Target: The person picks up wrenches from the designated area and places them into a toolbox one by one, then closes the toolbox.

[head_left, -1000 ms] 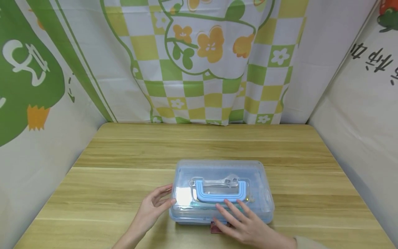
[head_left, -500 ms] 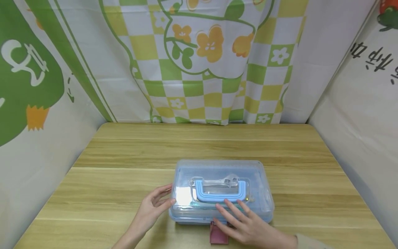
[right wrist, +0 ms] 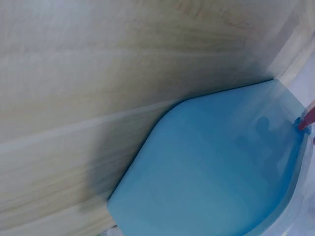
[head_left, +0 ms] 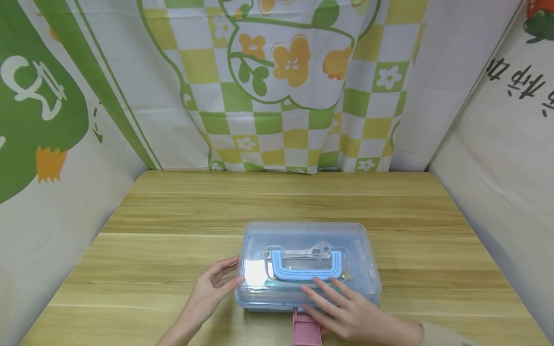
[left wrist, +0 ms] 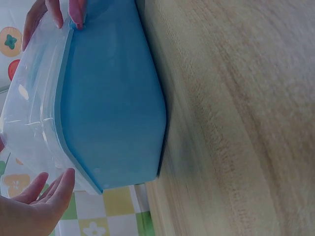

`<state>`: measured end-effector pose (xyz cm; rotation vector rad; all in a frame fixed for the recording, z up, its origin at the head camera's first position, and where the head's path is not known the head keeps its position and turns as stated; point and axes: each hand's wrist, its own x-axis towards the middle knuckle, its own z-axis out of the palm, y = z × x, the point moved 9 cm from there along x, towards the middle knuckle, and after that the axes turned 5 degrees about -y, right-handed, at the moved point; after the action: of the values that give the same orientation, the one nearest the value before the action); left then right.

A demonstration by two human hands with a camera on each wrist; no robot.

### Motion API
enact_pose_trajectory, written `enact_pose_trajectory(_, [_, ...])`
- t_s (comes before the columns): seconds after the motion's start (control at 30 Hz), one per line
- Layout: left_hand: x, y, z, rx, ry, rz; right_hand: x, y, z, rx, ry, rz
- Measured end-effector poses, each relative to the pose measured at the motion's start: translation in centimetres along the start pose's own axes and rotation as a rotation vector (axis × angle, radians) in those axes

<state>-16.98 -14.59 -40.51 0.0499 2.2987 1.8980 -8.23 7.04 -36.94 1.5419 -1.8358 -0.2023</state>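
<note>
A blue plastic storage box (head_left: pixel 309 235) with a clear lid stands on the wooden table. Its light-blue handle (head_left: pixel 307 275) lies folded on the lid, and a pink latch (head_left: pixel 306 329) hangs swung outward at the front. My left hand (head_left: pixel 211 288) touches the left end with its thumb and fingertips, fingers lightly bent. On the front of the lid, my right hand (head_left: pixel 348 315) rests with its fingers spread and fairly straight, beside the latch; its thumb is mostly hidden. In the left wrist view, the left fingers (left wrist: pixel 61 191) lie against the rim of the lid.
The wooden table (head_left: pixel 173 206) extends around the box. Behind it hangs a green, yellow and white checked curtain (head_left: pixel 281 129). Printed white cloth walls (head_left: pixel 497 158) border the left and right sides. Some items show faintly through the lid.
The pink latch has swung outward and down from the box front, so more of it shows. My right hand has shifted slightly to the right; my left hand stays at the box's left end.
</note>
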Motion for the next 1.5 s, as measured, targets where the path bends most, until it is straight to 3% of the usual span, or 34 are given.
enact_pose_trajectory(0.17, [0.0, 0.0, 0.0, -0.003, 0.001, 0.000, -0.3, 0.1, -0.4, 0.059, 0.018, 0.011])
enact_pose_trajectory(0.43, [0.1, -0.1, 0.0, 0.003, 0.007, -0.008, 0.6, 1.3, -2.5, 0.152, 0.200, 0.110])
enact_pose_trajectory(0.73, [0.0, -0.1, 0.0, -0.006, 0.010, -0.008, 1.0, 2.4, -3.3, 0.233, 0.322, 0.233])
enact_pose_trajectory(0.97, [0.0, -0.1, 0.0, -0.003, 0.012, -0.010, 0.7, 2.6, -3.8, 0.271, 0.408, 0.225])
enact_pose_trajectory(1.5, [0.0, -0.1, 0.0, 0.007, 0.013, -0.011, 1.0, 2.9, -4.3, 0.252, 0.411, 0.228])
